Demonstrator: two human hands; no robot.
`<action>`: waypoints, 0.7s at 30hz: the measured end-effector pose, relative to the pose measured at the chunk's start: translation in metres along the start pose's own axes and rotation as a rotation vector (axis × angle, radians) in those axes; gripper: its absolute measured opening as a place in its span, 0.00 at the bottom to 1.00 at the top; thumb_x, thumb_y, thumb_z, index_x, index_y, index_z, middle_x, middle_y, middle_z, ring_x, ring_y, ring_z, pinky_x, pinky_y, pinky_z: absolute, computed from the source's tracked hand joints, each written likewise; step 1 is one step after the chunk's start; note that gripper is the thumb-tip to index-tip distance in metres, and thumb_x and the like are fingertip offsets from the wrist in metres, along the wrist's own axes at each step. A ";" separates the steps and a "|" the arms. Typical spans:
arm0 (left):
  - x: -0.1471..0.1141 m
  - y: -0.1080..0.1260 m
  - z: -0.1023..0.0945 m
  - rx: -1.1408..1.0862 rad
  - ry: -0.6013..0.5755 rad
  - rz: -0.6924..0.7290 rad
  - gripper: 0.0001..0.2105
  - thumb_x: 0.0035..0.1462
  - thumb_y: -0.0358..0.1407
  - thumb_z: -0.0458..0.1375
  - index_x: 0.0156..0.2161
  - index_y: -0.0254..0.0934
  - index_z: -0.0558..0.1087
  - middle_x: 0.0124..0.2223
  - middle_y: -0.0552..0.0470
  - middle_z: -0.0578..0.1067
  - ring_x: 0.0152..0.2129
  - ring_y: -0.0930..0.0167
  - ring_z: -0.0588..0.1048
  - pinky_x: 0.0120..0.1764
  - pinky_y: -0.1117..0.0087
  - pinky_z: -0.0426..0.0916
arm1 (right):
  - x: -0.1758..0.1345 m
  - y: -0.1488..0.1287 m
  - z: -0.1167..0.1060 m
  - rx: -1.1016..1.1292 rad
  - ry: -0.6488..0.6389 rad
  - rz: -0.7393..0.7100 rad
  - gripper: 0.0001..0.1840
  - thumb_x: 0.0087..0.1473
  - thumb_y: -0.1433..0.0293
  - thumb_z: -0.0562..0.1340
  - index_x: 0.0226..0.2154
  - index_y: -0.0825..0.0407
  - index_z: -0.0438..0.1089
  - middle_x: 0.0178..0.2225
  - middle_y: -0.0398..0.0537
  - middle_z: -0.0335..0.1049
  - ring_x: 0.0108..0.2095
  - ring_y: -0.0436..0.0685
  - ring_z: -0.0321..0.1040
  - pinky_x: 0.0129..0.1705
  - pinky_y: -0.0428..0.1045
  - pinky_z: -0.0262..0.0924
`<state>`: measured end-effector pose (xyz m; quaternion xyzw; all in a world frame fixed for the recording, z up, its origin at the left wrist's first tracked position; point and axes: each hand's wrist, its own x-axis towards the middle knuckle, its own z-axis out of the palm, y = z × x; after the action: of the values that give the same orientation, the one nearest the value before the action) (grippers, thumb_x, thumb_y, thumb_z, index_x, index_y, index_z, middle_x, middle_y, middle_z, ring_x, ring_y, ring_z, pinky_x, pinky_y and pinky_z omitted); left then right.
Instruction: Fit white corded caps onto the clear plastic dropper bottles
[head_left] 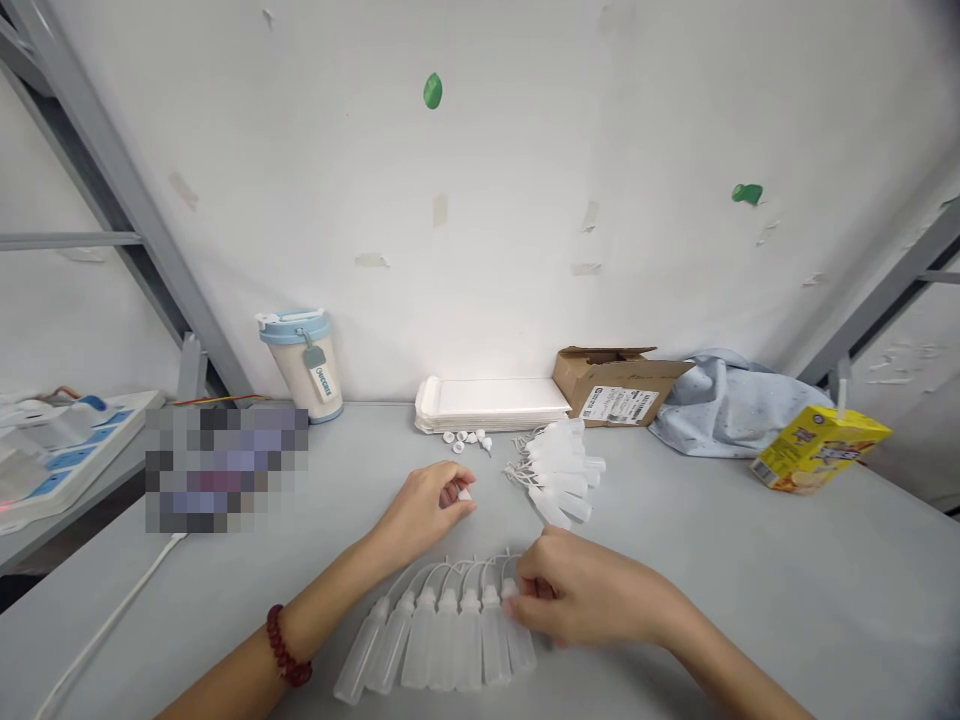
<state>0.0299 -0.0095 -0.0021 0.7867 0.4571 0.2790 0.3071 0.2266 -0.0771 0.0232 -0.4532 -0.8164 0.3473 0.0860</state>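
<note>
Several translucent plastic squeeze bottles [437, 645] lie side by side in a fanned row at the front of the table, thin looped strips curving at their tops. My right hand [585, 585] is closed at the right end of that row, thumb and fingertips at the neck of the last bottle [519, 645]. Beyond the row, my left hand [431, 505] pinches a small white cap [464, 494], partly covered by the fingers. More bottles [559, 465] lie in a pile past my right hand. Several loose white caps [459, 448] are scattered left of that pile.
Against the wall stand a stack of white flat boxes [491, 398], an open cardboard box [619, 390] and a blue cloth [735, 400]. A yellow drink carton [817, 450] leans at right. A lidded cup [304, 365], a power strip [82, 455] and a white cable [112, 620] are left.
</note>
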 end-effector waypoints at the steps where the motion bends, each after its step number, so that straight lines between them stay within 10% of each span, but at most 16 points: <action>1: 0.000 0.000 0.000 -0.016 0.002 -0.006 0.10 0.48 0.33 0.56 0.38 0.34 0.71 0.31 0.51 0.74 0.27 0.71 0.71 0.34 0.69 0.66 | 0.000 0.000 0.001 0.017 -0.026 0.024 0.17 0.46 0.71 0.56 0.11 0.53 0.55 0.10 0.38 0.56 0.12 0.44 0.50 0.13 0.41 0.44; 13: -0.003 0.004 -0.003 -0.170 -0.015 -0.036 0.10 0.46 0.34 0.58 0.36 0.34 0.74 0.33 0.50 0.75 0.30 0.69 0.71 0.38 0.68 0.66 | 0.002 0.011 -0.007 0.032 -0.148 0.338 0.17 0.40 0.72 0.54 0.06 0.53 0.54 0.08 0.39 0.59 0.08 0.47 0.56 0.14 0.43 0.53; 21: -0.007 0.014 -0.010 -0.369 -0.098 -0.044 0.10 0.47 0.37 0.60 0.35 0.36 0.77 0.38 0.50 0.75 0.35 0.68 0.71 0.39 0.70 0.65 | 0.011 0.010 -0.013 0.015 0.360 0.176 0.08 0.45 0.67 0.58 0.20 0.53 0.61 0.19 0.41 0.65 0.21 0.48 0.60 0.20 0.42 0.49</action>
<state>0.0276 -0.0195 0.0136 0.7195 0.3997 0.3128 0.4740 0.2332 -0.0581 0.0240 -0.5771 -0.7424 0.2731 0.2031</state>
